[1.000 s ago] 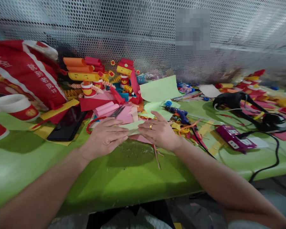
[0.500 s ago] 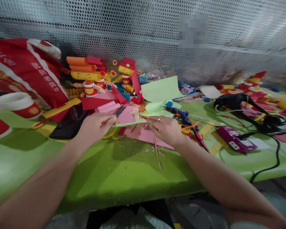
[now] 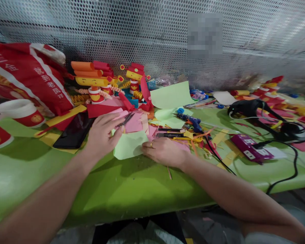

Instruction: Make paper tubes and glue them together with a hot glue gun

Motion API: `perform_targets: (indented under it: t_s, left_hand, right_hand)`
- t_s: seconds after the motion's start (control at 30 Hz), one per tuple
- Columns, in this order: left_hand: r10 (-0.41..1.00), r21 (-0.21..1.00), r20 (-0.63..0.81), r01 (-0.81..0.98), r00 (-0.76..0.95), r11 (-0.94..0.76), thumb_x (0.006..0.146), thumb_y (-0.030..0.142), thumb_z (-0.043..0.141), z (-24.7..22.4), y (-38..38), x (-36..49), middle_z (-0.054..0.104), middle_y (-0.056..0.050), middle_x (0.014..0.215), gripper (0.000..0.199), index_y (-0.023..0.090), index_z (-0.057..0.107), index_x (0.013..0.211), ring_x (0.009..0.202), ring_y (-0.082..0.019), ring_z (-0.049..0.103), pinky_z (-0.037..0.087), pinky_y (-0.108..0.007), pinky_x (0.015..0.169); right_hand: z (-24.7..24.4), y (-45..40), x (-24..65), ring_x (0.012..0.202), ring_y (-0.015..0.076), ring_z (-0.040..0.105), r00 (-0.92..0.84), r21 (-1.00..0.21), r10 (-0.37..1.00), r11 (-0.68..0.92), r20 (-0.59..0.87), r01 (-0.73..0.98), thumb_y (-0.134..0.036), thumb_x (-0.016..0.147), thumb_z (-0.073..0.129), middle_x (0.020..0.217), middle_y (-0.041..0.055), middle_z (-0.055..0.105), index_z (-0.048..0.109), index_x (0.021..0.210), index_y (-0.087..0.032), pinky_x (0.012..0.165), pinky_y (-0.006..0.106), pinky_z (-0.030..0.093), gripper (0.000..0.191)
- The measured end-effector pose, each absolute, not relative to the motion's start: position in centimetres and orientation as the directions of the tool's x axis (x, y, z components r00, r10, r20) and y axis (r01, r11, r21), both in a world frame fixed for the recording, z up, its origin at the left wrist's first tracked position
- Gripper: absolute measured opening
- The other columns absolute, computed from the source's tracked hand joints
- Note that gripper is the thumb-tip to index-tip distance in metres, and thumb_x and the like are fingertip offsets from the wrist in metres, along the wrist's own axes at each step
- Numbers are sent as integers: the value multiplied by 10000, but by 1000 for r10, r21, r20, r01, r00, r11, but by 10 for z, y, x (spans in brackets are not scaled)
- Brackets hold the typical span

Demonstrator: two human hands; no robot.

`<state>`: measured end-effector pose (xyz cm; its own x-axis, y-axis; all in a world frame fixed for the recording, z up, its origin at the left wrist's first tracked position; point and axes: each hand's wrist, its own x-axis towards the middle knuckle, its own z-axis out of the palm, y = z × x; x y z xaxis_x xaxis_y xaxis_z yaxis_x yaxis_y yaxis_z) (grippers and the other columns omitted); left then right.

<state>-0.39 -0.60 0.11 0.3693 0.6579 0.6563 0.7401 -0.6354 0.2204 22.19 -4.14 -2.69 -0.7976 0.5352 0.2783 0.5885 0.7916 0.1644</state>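
A light green paper piece (image 3: 130, 145) lies flat near the front of the table between my hands. My left hand (image 3: 104, 132) is at its upper left corner, fingers spread and raised, with thumb apart. My right hand (image 3: 165, 150), with a ring, rests over the paper's right edge, palm down and fingers extended. Pink paper (image 3: 134, 122) and dark scissors (image 3: 127, 118) lie just beyond the green piece. Pens or cutters (image 3: 169, 133) are right behind my right hand.
Paper-cup figures (image 3: 95, 91) stand at the back. Paper cups (image 3: 27, 113) and a phone (image 3: 73, 131) are on the left. A blue glue gun (image 3: 193, 122), purple power box (image 3: 252, 148), cables and black headset (image 3: 264, 118) occupy the right.
The green paper was held up edge-on between both hands and now lies face up on the table. My left fingers have spread, and my right hand has lowered, uncovering tools behind it.
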Motion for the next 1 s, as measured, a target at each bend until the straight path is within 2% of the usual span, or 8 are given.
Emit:
perform_targets:
  t_s: [0.17,0.27,0.37,0.5,0.63,0.83,0.9,1.0]
  left_hand:
    - [644,45,368,679,671,-733,823,340,493,-3,-12,2,684,-45,1117,286,244,685,1013,1166,-315,526,298,-587,1011]
    - [646,41,153,649,748,-760,816,333,522,-2,-18,2,654,-14,1176,317,285,655,1100,1237,-329,458,168,-621,1056]
    - [665,57,102,663,739,-746,836,476,485,0,-23,3,604,-43,1252,413,289,607,1183,1263,-340,426,139,-627,1055]
    - [651,23,129,654,748,-756,777,559,521,4,-26,7,577,-65,1283,510,281,595,1197,1267,-342,420,139,-609,1061]
    - [589,-37,277,621,759,-783,849,232,427,6,-26,8,695,-35,1090,331,260,651,1091,1149,-269,558,179,-567,1080]
    - [460,-137,634,675,622,-725,859,139,425,6,-21,-2,715,-24,1025,300,268,655,1002,1066,-250,619,313,-557,1038]
    - [429,-151,725,732,539,-665,857,148,470,8,-23,-5,700,-1,1072,281,286,634,1037,1147,-261,562,267,-591,1053]
    - [527,-45,697,762,487,-646,876,176,460,9,-24,-5,673,47,1138,297,331,613,1078,1263,-259,447,130,-640,1086]
  right_hand:
    - [-28,-38,223,744,146,639,-788,122,580,784,206,609,-290,882,512,892,73,694,658,897,-153,647,263,456,200]
    - [-29,-37,223,729,145,639,-705,105,672,703,229,704,-256,889,499,856,73,693,658,885,-153,627,254,440,190]
    - [-28,-39,220,706,154,641,-606,106,755,601,250,792,-194,887,471,826,78,695,667,839,-149,595,256,428,207]
    - [-27,-40,220,645,143,621,-496,20,787,526,367,850,-204,872,453,718,62,677,674,759,-164,554,240,409,252]
    - [-31,-36,226,675,138,626,-445,-57,737,545,508,837,-216,878,429,718,56,679,678,749,-180,614,236,445,282]
    - [-30,-28,238,837,168,646,-335,-198,649,607,683,770,-327,862,479,1086,119,665,600,1101,-173,695,271,514,309]
    - [-25,-24,245,726,153,640,-269,-237,676,557,686,796,-317,853,483,1105,136,651,587,1111,-150,644,272,510,325]
    - [-13,-18,259,686,156,632,-240,-229,763,451,600,863,-259,838,492,890,88,697,649,935,-164,623,266,472,208]
